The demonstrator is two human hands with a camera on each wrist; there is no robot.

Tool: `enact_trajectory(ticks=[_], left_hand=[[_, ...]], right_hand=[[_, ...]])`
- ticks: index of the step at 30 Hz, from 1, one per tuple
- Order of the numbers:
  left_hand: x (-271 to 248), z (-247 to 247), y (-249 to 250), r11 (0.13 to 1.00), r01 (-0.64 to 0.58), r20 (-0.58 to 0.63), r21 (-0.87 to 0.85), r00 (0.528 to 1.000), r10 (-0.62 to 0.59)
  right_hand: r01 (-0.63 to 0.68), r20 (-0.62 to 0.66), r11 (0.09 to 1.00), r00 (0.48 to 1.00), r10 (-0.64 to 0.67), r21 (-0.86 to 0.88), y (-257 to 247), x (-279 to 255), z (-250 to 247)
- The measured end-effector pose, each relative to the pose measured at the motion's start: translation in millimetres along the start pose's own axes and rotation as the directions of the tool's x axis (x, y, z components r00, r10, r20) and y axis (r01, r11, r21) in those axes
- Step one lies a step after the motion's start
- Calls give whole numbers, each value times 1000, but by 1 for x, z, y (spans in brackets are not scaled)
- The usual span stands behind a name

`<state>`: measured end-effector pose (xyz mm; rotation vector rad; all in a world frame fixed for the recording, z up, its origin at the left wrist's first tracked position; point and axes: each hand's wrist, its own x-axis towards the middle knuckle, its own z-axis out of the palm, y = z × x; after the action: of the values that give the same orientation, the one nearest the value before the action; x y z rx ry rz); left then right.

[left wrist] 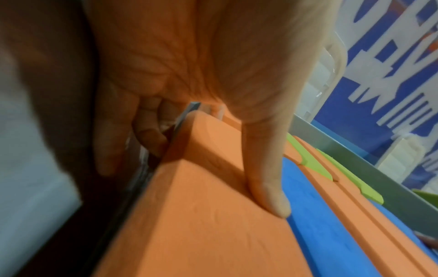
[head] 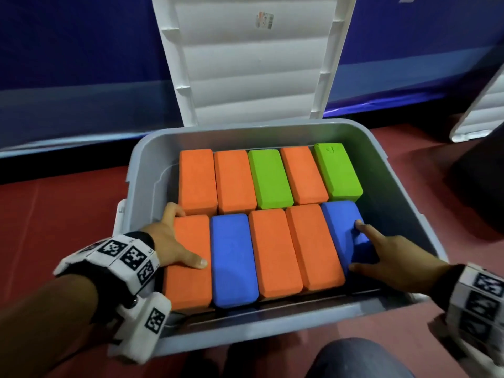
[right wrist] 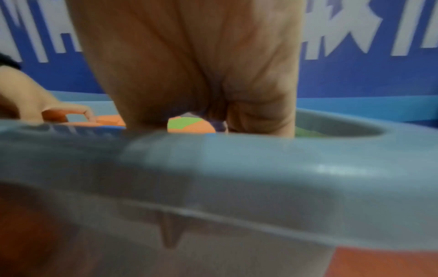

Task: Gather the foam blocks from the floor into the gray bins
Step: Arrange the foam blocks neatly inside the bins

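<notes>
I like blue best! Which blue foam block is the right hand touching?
The blue foam block at the near row's right end, under the right hand; the other blue one sits second from left.

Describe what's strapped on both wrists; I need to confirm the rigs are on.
Both hands are bare, no gloves or sleeves. The left wrist rig is a band of white blocks printed with black square-pattern markers, with one more marked block hanging below. The right wrist rig has the same marked white blocks.
</notes>
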<state>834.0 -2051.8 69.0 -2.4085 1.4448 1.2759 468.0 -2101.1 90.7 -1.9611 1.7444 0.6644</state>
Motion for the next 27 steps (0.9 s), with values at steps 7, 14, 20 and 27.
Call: enact_trajectory(ticks=[7, 14, 20, 27], left_hand=[[-21, 9, 24, 978, 190, -54, 91, 981, -185], [-102, 2, 68, 972, 124, 130, 202, 980, -152], [-189, -26, 116, 987, 86, 135, 134, 985, -104], [-238, -61, 181, 995, 83, 181, 52, 979, -91]], right_hand=[[-106, 149, 992, 984, 94, 72, -11, 0, -8], [-114, 246, 982, 966, 74, 150, -16, -73, -34], [-68, 307, 978, 952, 5, 197, 1, -170, -84], [-37, 280, 964, 959, -39, 263, 27, -208, -167]])
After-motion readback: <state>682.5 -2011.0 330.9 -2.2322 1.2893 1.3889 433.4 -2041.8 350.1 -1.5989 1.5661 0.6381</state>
